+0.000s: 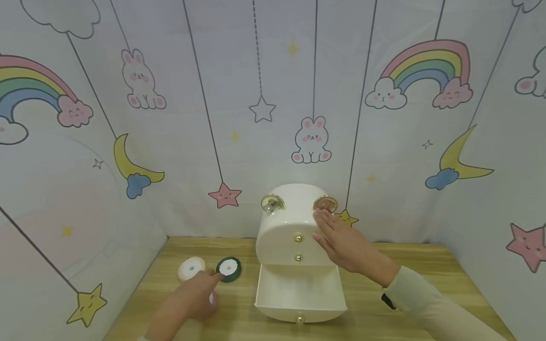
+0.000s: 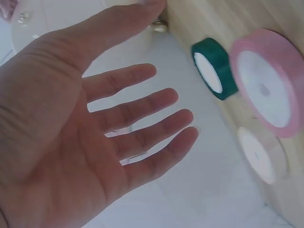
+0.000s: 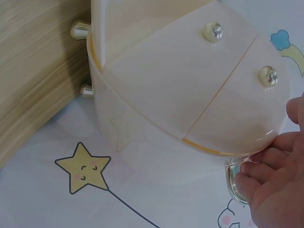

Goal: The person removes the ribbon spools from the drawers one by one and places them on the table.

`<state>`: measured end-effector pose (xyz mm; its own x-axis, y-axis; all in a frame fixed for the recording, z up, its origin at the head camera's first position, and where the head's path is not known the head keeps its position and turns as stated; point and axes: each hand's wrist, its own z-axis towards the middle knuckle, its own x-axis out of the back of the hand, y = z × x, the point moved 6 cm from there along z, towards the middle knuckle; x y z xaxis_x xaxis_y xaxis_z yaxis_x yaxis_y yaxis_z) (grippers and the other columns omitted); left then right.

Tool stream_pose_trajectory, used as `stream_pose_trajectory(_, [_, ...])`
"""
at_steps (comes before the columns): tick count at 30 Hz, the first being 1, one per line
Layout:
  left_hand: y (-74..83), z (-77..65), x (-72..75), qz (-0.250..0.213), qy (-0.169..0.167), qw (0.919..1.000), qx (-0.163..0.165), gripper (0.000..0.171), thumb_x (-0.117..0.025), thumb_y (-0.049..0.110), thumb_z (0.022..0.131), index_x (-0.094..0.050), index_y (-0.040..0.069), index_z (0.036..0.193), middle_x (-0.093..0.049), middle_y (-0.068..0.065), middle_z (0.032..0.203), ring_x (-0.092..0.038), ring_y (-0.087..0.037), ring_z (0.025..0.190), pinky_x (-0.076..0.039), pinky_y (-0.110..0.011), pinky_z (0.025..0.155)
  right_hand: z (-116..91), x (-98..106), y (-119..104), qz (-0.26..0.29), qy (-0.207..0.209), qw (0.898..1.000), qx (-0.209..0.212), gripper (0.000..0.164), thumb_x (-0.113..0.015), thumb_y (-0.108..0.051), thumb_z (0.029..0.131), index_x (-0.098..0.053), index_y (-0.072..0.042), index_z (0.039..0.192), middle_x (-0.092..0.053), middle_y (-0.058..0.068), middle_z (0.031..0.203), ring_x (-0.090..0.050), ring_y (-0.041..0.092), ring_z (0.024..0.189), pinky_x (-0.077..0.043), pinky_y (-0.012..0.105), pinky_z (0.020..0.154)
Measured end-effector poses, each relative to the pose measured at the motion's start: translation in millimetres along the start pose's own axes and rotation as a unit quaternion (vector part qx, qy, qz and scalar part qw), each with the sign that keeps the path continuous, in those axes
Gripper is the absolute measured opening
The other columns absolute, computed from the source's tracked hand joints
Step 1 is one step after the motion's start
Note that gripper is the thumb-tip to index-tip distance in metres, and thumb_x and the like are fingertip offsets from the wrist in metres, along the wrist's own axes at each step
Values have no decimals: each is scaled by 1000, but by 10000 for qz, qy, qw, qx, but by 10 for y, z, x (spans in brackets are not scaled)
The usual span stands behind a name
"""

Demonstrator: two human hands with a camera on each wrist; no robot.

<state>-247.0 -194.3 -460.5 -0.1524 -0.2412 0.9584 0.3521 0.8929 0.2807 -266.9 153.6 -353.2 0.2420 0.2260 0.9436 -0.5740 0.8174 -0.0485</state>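
Observation:
A glossy cream storage box [image 1: 279, 246] with gold knobs and two round, gold-rimmed ears stands against the back. Its bottom drawer [image 1: 300, 289] is pulled out, with a bare floor. My right hand [image 1: 350, 246] rests its fingers at the box's upper right edge, by the right ear [image 3: 232, 178]. Over the ribbon rolls is my left hand [image 1: 192, 296], palm bare and fingers spread in the left wrist view. Below it the pink ribbon roll [image 2: 266, 85] is partly hidden in the head view. The green roll [image 1: 229, 269] and cream roll [image 1: 190, 268] lie just beyond its fingers.
The wood-grain table [image 1: 239, 327] is bounded at the back and both sides by a printed cloth [image 1: 264, 151] with rainbows, rabbits, moons and stars. A small dark object [image 1: 388, 301] shows beside the right sleeve [image 1: 426, 298].

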Motion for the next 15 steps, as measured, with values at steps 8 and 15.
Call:
stream_pose_trajectory(8, [382,-56,190,204,77,9989,-418,65,-87,36,84,-65,5,136,-68,-21,133,-66,-42,121,-55,-58,101,-2,1,-8,-136,-5,9999,31,62,-47,-33,111,-37,7,158,-38,24,166,-37,41,156,-38,54,124])
stream_pose_trajectory(15, [780,-123,262,961,694,9805,-1567,45,-80,35,90,-70,9,125,-72,-6,112,-70,-24,99,-60,-41,85,-10,10,-1,-189,-89,9998,7,63,-46,-35,112,-36,6,159,-37,23,167,-36,40,156,-38,55,124])
